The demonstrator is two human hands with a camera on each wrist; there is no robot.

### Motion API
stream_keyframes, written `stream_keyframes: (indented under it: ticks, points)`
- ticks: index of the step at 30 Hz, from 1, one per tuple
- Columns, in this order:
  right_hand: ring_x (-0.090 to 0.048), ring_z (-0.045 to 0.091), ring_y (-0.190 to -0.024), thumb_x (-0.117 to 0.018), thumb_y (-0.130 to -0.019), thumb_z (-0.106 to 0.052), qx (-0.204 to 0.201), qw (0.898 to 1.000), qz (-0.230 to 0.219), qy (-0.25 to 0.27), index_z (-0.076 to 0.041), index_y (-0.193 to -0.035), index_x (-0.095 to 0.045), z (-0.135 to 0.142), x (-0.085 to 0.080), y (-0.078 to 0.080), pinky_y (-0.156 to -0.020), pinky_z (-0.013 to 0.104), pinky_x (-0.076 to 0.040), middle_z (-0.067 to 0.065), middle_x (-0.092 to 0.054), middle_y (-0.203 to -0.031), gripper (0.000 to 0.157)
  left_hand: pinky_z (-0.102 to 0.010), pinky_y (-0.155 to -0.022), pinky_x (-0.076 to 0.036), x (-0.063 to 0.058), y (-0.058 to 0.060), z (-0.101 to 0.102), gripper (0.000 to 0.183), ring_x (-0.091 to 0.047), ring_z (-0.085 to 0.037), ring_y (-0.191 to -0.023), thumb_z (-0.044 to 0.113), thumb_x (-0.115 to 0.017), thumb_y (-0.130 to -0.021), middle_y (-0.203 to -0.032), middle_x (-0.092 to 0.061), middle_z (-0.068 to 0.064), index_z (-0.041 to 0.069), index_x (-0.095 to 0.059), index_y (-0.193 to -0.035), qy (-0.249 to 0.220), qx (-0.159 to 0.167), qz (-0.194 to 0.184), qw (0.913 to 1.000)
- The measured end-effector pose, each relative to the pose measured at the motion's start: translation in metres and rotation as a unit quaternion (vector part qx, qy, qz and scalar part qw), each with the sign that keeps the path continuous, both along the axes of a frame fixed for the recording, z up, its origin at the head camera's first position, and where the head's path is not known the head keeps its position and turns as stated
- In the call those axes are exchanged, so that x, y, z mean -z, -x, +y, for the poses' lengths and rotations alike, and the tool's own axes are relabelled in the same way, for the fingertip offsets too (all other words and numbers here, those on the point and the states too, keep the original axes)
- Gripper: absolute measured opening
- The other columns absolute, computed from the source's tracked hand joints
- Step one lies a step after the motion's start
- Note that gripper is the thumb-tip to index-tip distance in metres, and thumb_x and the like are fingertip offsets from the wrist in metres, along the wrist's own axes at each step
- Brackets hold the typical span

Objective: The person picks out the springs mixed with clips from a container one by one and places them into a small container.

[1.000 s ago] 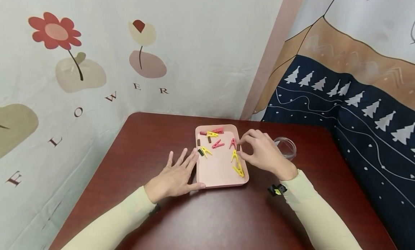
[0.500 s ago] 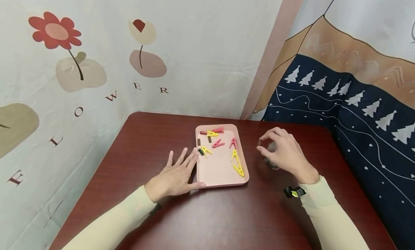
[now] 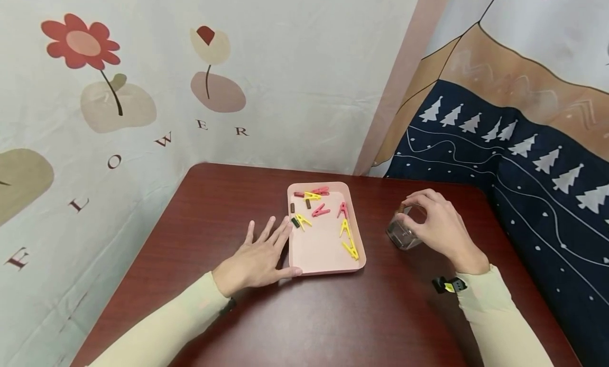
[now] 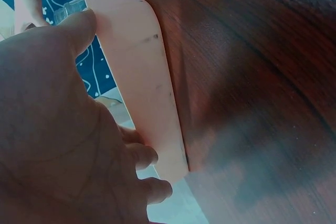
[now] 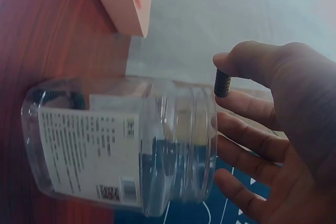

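Brown ribbed piece (image 3: 402,208) hangs at the mouth of a clear jar, pinched between the thumb and forefinger of the right hand (image 3: 442,227); the other fingers of that hand spread beside the jar's rim.

Taking the pink tray (image 3: 316,258) as the clock face, with twelve pointing away from the person, the left hand (image 3: 257,258) lies at eight o'clock. Its fingers are straight and spread, the thumb touching the tray's corner at seven and the fingertips meeting the rim at nine.

Inside the tray, two yellow clips (image 3: 352,250) lie end to end from four to three o'clock, near the right wall. At three, well apart from the tray, the jar (image 3: 403,239) stands on the table (image 3: 333,317), its label (image 5: 92,156) printed with small text. Another yellow clip (image 3: 303,222) and a dark green piece (image 3: 295,223) lie at nine to ten. Red clips lie at two and twelve, with more ribbed pieces (image 3: 308,204) between ten and eleven.

Behind the table hangs a flowered curtain (image 3: 304,102).
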State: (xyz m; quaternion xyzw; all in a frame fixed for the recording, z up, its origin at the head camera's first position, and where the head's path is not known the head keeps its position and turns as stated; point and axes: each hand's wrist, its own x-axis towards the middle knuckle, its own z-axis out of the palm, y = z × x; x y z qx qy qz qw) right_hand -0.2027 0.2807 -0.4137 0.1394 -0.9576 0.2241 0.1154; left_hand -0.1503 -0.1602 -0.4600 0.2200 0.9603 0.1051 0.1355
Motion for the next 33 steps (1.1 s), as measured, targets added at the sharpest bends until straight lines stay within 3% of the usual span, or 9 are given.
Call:
stream_keyframes:
  ticks: [13, 33]
  points:
    - [-0.074, 0.047, -0.129, -0.093, -0.100, -0.024, 0.008, 1.000, 0.012, 0.018, -0.007, -0.130, -0.084, 0.016, 0.004, -0.002, -0.106, 0.075, -0.063, 0.022, -0.078, -0.144, 0.035, -0.086, -0.141, -0.003, 0.002, 0.002, 0.000, 0.120, -0.010, -0.047, -0.184, 0.084, -0.062, -0.107, -0.199, -0.009, -0.010, 0.008, -0.016, -0.188, 0.008, 0.001, 0.004, 1.0000]
    - [-0.076, 0.048, -0.123, -0.093, -0.100, -0.021, 0.003, 0.999, 0.032, 0.018, -0.004, -0.127, -0.083, 0.019, 0.006, -0.004, -0.103, 0.073, -0.066, 0.025, -0.080, -0.138, 0.033, -0.086, -0.141, -0.002, 0.001, 0.001, 0.001, 0.119, -0.010, -0.047, -0.184, 0.081, -0.064, -0.107, -0.199, -0.008, -0.010, 0.008, -0.016, -0.188, 0.003, 0.000, -0.002, 1.0000]
